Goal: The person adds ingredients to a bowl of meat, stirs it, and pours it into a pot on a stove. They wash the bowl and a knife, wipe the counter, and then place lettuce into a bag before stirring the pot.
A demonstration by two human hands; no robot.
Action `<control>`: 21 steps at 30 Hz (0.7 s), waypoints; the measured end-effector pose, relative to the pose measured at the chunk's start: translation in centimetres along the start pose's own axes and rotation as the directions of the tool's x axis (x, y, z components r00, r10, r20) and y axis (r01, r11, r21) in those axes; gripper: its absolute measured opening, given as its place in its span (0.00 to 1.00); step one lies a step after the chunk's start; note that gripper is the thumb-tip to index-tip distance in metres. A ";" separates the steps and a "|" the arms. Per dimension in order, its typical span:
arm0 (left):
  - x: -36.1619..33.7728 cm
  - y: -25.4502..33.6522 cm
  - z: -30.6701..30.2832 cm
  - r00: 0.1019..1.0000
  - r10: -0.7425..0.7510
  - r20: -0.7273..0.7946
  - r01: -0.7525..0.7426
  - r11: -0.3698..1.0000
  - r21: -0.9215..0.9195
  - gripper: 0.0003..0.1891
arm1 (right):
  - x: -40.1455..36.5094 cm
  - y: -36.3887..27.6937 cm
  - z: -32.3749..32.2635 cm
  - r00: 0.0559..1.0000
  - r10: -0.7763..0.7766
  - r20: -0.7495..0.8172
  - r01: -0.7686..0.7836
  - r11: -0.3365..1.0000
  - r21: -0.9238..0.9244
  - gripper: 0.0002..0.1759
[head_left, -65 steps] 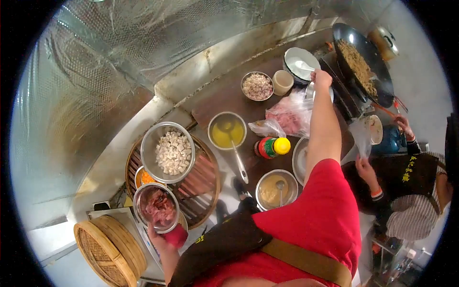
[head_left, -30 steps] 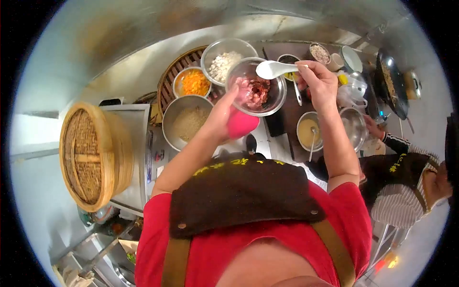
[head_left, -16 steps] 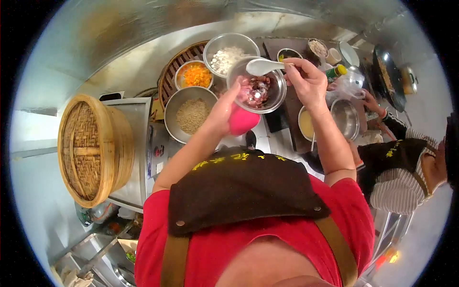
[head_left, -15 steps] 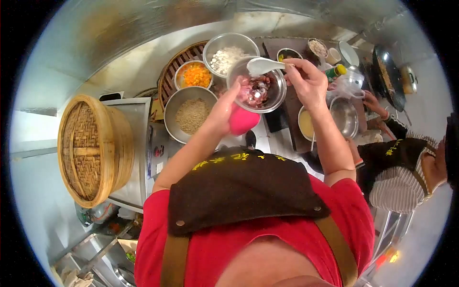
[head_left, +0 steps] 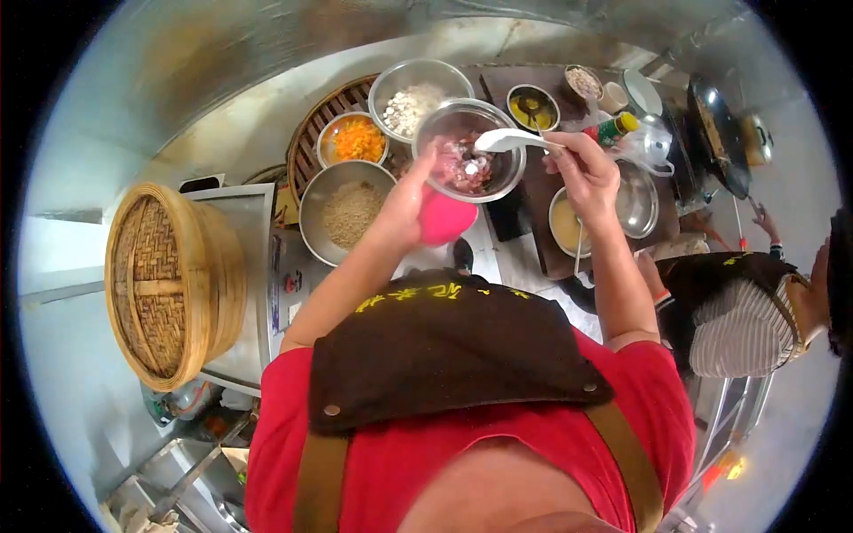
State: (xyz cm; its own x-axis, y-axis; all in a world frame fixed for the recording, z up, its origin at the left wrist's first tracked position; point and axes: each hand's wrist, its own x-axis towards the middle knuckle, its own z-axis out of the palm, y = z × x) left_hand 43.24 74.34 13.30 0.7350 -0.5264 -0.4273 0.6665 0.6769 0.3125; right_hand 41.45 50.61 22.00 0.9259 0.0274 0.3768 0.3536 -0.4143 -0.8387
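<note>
Left hand (head_left: 410, 200)'s got a snug grip on the metal bowl (head_left: 508, 173) of meat (head_left: 460, 169); right hand (head_left: 586, 176) pinches a white spoon (head_left: 508, 139) over it, fingers closed round the handle.

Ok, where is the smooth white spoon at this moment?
In the head view, the smooth white spoon is in the right hand, its head above the round metal bowl of pink meat held by the left hand.

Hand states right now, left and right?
Left hand: closed on the metal bowl of meat, gripping its side.
Right hand: closed on the handle of the white spoon, held over that bowl.
</note>
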 end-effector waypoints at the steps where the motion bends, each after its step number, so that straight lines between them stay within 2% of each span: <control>1: -0.2 0.1 0.4 1.000 0.016 -0.018 -0.016 1.000 0.013 0.19 | -0.1 0.3 -0.1 1.000 -0.009 0.010 0.009 1.000 0.007 0.07; 9: -0.7 0.5 2.0 0.992 0.063 -0.110 -0.062 0.998 0.010 0.21 | -1.9 2.3 0.3 0.994 0.098 -0.048 -0.085 0.971 0.223 0.08; 12: -0.5 0.5 1.9 0.997 0.036 -0.061 -0.039 0.998 -0.044 0.22 | -2.1 3.6 0.9 0.997 0.027 -0.068 -0.009 0.968 0.250 0.09; 13: -0.5 0.4 1.7 0.998 0.028 -0.056 -0.029 0.999 -0.028 0.22 | -2.2 3.8 0.9 0.994 0.097 -0.056 -0.084 0.976 0.199 0.09; 17: 0.5 0.2 0.8 0.999 0.043 -0.031 -0.042 0.999 0.018 0.22 | -1.8 3.7 0.8 0.971 0.170 -0.169 -0.112 0.945 0.307 0.09; 20: 0.9 0.2 0.7 0.998 0.059 -0.016 -0.059 0.998 0.008 0.22 | -1.8 3.7 0.9 0.959 0.166 -0.230 -0.077 0.932 0.354 0.09; 21: 0.9 0.2 0.7 0.998 0.062 -0.016 -0.062 0.998 -0.002 0.22 | -1.8 4.6 1.0 0.969 0.116 -0.216 -0.039 0.943 0.331 0.09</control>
State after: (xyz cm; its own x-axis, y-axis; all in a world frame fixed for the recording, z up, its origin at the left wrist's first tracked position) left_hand 44.11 73.62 13.62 0.7730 -0.4751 -0.4203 0.6191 0.7095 0.3367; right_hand 41.51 49.57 17.07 0.9099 -0.2185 0.3527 0.3409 -0.0907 -0.9357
